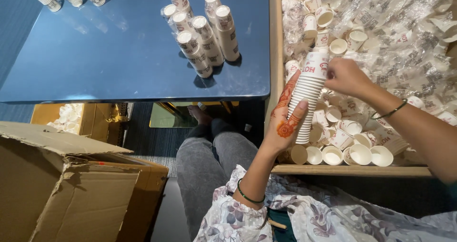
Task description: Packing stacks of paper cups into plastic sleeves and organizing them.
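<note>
head view looks down on a seated person's lap, with both hands working right of centre in the frame. left hand, marked with an orange-brown henna pattern, wraps around the lower part of a tall stack of paper cups, fingers curled around the back and the thumb pressed up its front; the stack is held nearly upright, leaning slightly to the right. right hand rests at the top of the same stack, fingers bunched narrow and pinching the rim of the uppermost cup. each wrist carries a thin green bangle.

the stack hangs just over the near left corner of a wooden-edged tray that fills the right side of the frame. loose paper cups lie in it, many on their sides along the near edge, mixed with crumpled clear plastic wrappers in the upper right.

a glossy blue table takes up the upper left. on it, near the top centre, lie several wrapped sleeves of cups, and more sleeves show at the upper left corner. an open cardboard box sits in the lower left, and a smaller box of white cups lies under the table edge.
</note>
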